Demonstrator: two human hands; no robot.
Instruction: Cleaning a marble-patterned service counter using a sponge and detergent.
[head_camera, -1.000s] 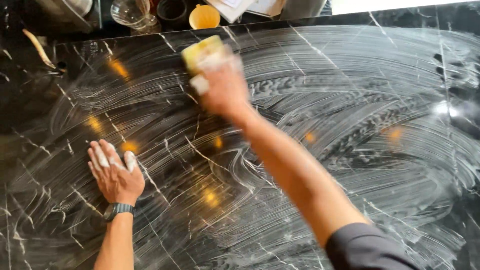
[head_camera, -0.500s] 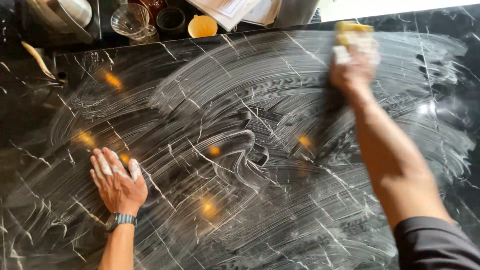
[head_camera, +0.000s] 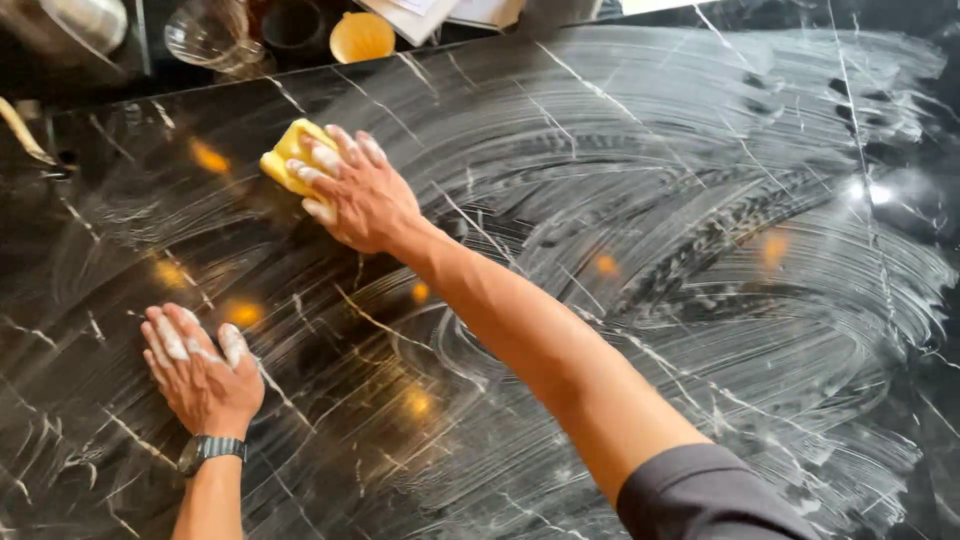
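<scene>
My right hand (head_camera: 362, 192) presses a yellow sponge (head_camera: 287, 158) flat against a black marble countertop (head_camera: 640, 250) at the upper left; my fingers cover most of the sponge. The stone is streaked with white soapy swirls. My left hand (head_camera: 200, 368) rests palm down on the wet surface at the lower left, fingers spread and dabbed with foam, a dark watch on its wrist. It holds nothing.
Along the far edge stand a clear glass (head_camera: 208, 35), a dark cup (head_camera: 290, 22), a small orange bowl (head_camera: 362, 37) and a stack of papers (head_camera: 440, 12). A metal pot (head_camera: 85, 20) sits at the top left corner. Orange light spots reflect on the stone.
My right hand has swept the sponge from the far right of the counter back to the upper left. The left hand has stayed planted in the same spot.
</scene>
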